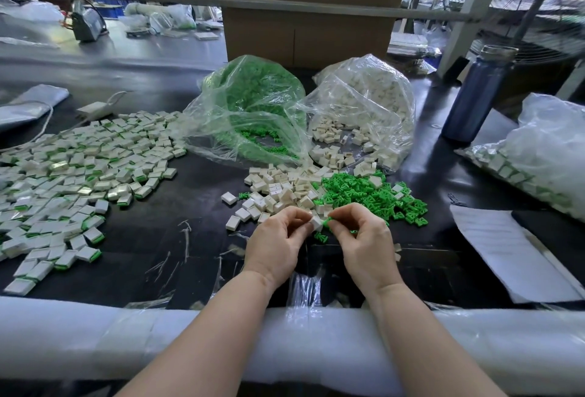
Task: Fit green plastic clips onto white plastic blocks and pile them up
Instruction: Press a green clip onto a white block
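The left hand (278,238) pinches a white plastic block (315,223) at its fingertips; the right hand (357,238) pinches a green plastic clip (327,222) touching the block's right edge, so the push runs leftward.

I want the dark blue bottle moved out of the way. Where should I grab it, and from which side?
Grip the dark blue metal bottle round the middle of its straight round body, fingers wrapped sideways, probably reaching from its near side: it stands upright, and the clear plastic bag of white blocks crowds its left.
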Available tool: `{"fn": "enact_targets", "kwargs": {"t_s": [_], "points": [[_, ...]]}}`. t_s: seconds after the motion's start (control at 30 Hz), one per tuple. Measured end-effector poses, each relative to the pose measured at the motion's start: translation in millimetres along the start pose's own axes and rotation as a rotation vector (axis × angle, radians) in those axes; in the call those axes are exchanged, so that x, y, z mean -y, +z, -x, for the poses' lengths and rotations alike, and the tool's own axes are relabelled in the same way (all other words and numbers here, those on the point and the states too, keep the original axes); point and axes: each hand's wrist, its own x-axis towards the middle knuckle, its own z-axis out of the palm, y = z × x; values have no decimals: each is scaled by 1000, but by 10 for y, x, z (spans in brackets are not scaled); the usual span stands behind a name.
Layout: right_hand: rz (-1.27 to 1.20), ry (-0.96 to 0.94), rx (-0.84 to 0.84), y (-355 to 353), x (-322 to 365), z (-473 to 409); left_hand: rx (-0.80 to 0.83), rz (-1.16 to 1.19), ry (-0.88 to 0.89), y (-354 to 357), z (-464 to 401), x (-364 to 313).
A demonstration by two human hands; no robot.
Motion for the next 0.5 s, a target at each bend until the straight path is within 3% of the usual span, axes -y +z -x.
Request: {"fn": "enact_targets", "kwargs": {"t_s": [0.5], "points": [[-328,131,37,-29,49,0,39,41,5,-7,-9,10]]}}
